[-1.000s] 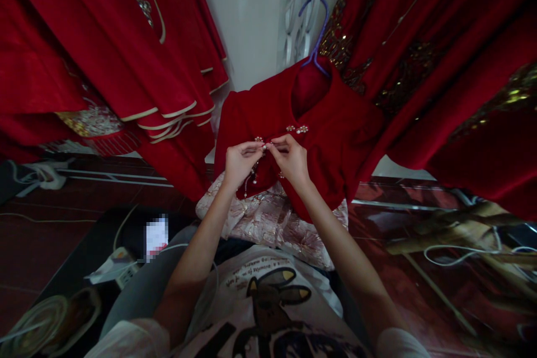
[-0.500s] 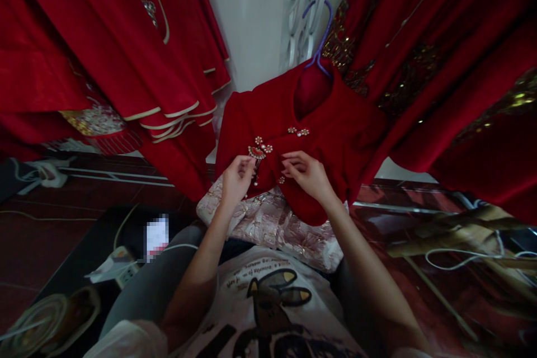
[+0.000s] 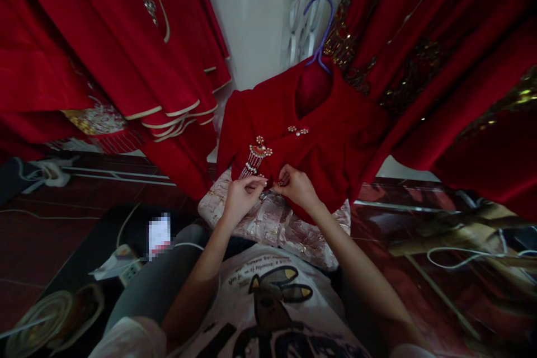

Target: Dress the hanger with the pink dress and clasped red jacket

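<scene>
A red velvet jacket [image 3: 331, 134] hangs on a purple hanger [image 3: 319, 50] in front of me, over a pale gold-patterned skirt [image 3: 285, 229]. A beaded tassel brooch [image 3: 255, 158] hangs on its front, and a small pearl clasp [image 3: 298, 131] sits higher up near the collar. My left hand [image 3: 242, 197] and my right hand [image 3: 297, 185] meet at the jacket's lower front edge, below the brooch. Both pinch a small fastening there with closed fingertips. The fastening itself is too small to make out.
Red embroidered garments [image 3: 104, 50] hang on the left and more red garments [image 3: 453, 67] on the right. White cables [image 3: 470, 257] lie on the dark glossy floor at right. A white power strip [image 3: 121, 268] and coiled cord [image 3: 42, 319] lie at lower left.
Both hands have moved down from the brooch to the jacket's lower front edge. The tassel brooch, covered before, now hangs free in full view.
</scene>
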Available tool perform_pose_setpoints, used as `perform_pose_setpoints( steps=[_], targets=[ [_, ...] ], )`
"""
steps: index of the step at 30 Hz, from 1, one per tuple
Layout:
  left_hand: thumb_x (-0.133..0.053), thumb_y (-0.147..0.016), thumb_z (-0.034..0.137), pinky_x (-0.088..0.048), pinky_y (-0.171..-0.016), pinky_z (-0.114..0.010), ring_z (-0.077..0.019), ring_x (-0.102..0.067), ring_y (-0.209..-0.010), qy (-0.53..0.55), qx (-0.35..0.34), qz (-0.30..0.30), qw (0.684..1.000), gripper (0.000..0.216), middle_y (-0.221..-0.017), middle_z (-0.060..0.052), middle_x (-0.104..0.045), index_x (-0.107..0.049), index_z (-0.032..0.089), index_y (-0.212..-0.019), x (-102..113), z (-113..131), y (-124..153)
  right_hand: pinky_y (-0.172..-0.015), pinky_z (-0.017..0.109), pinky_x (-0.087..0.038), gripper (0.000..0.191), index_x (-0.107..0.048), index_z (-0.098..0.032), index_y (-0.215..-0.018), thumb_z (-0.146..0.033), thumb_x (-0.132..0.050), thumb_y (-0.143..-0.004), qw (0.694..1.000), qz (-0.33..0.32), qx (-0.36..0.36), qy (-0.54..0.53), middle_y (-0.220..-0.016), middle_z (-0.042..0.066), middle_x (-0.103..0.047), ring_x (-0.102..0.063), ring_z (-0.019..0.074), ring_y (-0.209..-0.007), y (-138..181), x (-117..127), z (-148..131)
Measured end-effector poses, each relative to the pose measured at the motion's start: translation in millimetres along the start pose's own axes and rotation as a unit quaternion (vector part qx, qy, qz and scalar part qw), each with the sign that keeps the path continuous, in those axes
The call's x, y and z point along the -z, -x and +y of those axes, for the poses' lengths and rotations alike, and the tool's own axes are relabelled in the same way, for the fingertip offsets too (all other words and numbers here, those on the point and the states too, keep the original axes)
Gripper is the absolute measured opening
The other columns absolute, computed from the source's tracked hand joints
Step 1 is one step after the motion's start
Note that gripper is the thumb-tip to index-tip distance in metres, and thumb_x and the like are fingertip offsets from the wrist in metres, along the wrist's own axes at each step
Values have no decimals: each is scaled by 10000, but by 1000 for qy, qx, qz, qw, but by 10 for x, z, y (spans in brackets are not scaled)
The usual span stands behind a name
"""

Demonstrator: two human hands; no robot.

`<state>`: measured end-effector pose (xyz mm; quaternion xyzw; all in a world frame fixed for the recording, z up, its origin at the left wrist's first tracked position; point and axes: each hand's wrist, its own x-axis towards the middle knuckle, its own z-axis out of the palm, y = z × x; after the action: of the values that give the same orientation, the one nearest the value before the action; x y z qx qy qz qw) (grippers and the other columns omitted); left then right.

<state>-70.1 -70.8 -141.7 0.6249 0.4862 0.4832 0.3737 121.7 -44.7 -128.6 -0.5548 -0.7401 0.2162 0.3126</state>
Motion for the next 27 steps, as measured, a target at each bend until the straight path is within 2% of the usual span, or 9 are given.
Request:
perform_pose_setpoints(
  steps=[4, 7, 9, 14, 20, 27],
  targets=[
    [-627, -772, 169, -609, -780, -265, -167, -736, -856, 1, 12, -13, 1000, 286, -978, -72, -767, -738, 144, -1035, 1, 20, 8, -650, 231, -491, 155, -604, -184, -821, -242, -723, -740, 991, -41, 39, -122, -761, 3, -677, -634, 128, -684, -31, 15, 50],
    [-647, -744, 154, -614, -799, -275, -169, -740, -849, 9, 32, -6, 999, 309, -987, -84, -766, -733, 129, -1039, -23, 37, 0, -712, 249, -531, 183, -646, -178, -868, -308, -726, -768, 975, -83, 58, -196, -831, 26, -710, -664, 137, -755, -43, 73, 50],
    [-688, -728, 178, -621, -790, -284, -174, -742, -822, 13, 43, 7, 999, 298, -964, -90, -768, -735, 121, -1018, -52, 52, 3, -738, 258, -545, 189, -663, -178, -894, -322, -718, -785, 971, -89, 59, -213, -855, 34, -721, -677, 140, -782, -39, 101, 13],
    [-732, -737, 264, -627, -781, -302, -181, -744, -795, 45, 43, 37, 997, 259, -918, -91, -772, -744, 123, -953, -126, 96, 27, -712, 253, -554, 107, -657, -178, -859, -265, -688, -806, 978, -36, 46, -200, -826, 31, -713, -679, 138, -762, -11, 95, -106],
    [-699, -707, 172, -621, -773, -304, -187, -743, -793, 35, 55, 66, 996, 234, -889, -92, -774, -754, 123, -929, -183, 95, 39, -671, 233, -559, 37, -653, -189, -854, -212, -645, -827, 981, -16, 61, -185, -824, 16, -704, -686, 135, -757, 17, 64, -142],
    [-704, -719, 235, -607, -784, -321, -190, -739, -786, 53, 47, 81, 994, 219, -901, -83, -777, -759, 139, -908, -183, -71, -31, -707, 228, -571, 84, -622, -196, -846, -127, -577, -830, 982, 26, 104, -157, -864, 6, -652, -662, 114, -745, 38, -34, -130]
  ],
)
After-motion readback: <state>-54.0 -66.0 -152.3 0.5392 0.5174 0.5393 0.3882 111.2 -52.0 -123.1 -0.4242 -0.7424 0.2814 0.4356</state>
